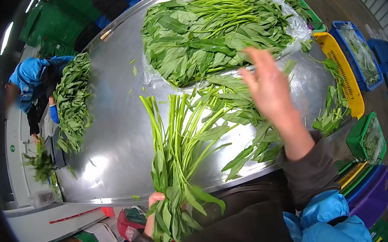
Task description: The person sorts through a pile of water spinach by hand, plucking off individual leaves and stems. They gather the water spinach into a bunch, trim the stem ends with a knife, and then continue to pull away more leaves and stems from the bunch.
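Note:
My left hand (152, 206) is closed around a bunch of water spinach (172, 166) at the table's near edge. The stems point away from me onto the metal, and the leaves hang down over the edge. Leaves hide most of that hand's fingers. Slightly blurred, my right hand (273, 89) hovers with fingers apart and nothing visible in it. Beneath and beside it lie loose water spinach stems (224, 98). Just beyond, a large heap of water spinach (198, 31) rests on clear plastic sheeting (299, 30).
The metal table (113, 126) curves around in front. A yellow crate (345, 73), a blue crate (357, 55) and a green crate (367, 139) stand at the right. At the left, a person in blue (35, 78) handles greens beside another leafy pile (73, 101).

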{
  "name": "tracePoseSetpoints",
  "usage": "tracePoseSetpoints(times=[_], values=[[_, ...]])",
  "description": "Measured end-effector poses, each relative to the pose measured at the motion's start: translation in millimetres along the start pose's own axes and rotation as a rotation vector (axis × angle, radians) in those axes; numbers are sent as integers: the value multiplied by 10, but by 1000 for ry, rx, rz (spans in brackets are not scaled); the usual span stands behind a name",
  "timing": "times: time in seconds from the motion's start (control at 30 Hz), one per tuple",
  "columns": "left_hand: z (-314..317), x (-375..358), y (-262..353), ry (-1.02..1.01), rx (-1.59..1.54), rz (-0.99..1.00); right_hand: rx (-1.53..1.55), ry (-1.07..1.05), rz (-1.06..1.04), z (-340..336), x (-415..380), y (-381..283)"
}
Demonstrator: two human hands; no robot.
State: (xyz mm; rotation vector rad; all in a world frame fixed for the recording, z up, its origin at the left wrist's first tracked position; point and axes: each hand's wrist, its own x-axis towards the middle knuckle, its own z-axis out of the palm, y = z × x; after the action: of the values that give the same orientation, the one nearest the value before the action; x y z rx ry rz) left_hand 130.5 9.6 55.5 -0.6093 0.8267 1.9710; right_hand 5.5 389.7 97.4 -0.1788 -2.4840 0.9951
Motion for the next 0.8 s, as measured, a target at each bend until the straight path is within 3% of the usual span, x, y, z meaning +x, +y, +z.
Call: tracePoseSetpoints(times=[0.03, 0.07, 0.13, 0.27, 0.33, 0.4, 0.47, 0.5, 0.57, 0.6, 0.67, 0.73, 0.8], values=[[-9, 16, -8, -26, 3, 7, 151, -25, -49, 91, -123, -153], [-2, 30, -8, -53, 8, 10, 273, -265, 5, 81, -213, -425], [148, 29, -1, -21, 37, 25, 66, -411, -264, 319, -457, -627], [133, 38, 13, -23, 9, 27, 159, -464, -328, 633, -487, -516], [64, 8, -14, -35, -29, 24, 80, -233, -256, 619, -410, -399], [17, 18, -38, -115, -6, 44, 42, -152, -169, 477, -265, -281], [135, -28, -48, -46, 44, 39, -87, -60, -114, 280, -118, -182], [150, -40, -62, -27, 22, 44, -83, -69, -121, 236, -96, -238], [194, -19, -54, -51, 46, 63, -194, 228, -348, 159, -70, -307], [257, -10, -63, -51, 44, 64, -193, 226, -350, 181, -156, -386], [389, -12, -78, 53, 22, 123, 118, -248, -172, 295, -400, -676], [178, 57, -84, -51, -6, 107, 91, -599, -78, 481, -417, -774], [52, 92, -78, -122, -7, 39, 212, -567, -61, 640, -436, -721]])
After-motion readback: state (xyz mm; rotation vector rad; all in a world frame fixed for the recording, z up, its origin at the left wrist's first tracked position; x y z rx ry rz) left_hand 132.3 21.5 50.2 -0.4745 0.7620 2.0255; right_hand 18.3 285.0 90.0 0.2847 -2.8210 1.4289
